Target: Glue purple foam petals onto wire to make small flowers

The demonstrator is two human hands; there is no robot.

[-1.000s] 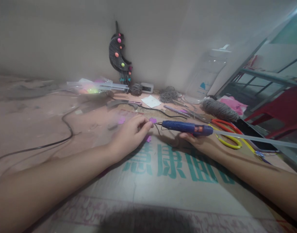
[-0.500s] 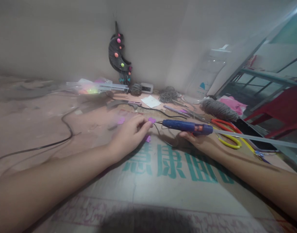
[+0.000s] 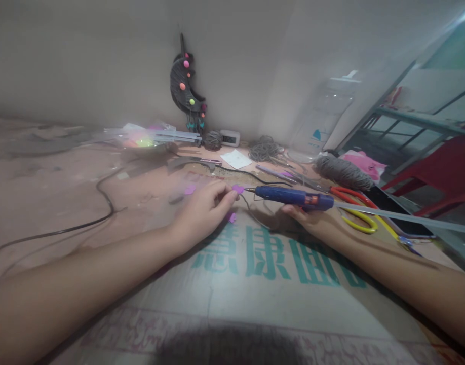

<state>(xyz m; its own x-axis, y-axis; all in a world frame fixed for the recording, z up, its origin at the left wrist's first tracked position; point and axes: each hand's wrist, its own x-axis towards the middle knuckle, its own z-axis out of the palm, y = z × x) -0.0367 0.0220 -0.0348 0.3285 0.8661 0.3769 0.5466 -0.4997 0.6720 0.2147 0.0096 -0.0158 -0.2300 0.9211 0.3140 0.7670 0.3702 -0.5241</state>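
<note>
Between thumb and fingertips, my left hand (image 3: 205,210) pinches a small purple heart-shaped cutout (image 3: 238,189). My right hand (image 3: 303,218) grips a blue hot glue gun (image 3: 281,194) from below, most of its fingers hidden. The gun points left, its metal nozzle at the cutout's right edge; whether they touch is hard to tell. A long clear glue stick (image 3: 403,215) sticks out of the gun's back. Other purple pieces lie nearby, one (image 3: 231,217) under my left hand and one (image 3: 190,189) left of it. Printed cardboard (image 3: 232,299) lies beneath my hands.
Scissors (image 3: 359,221) with red and yellow handles and a dark phone (image 3: 397,213) lie to the right. Behind are grey yarn (image 3: 342,171), a water bottle (image 3: 321,119) and a yarn-wrapped moon (image 3: 181,83) against the wall. A black cord (image 3: 109,200) curves across the left side.
Almost nothing differs. The glue gun has shifted very slightly to the right; both hands keep their holds.
</note>
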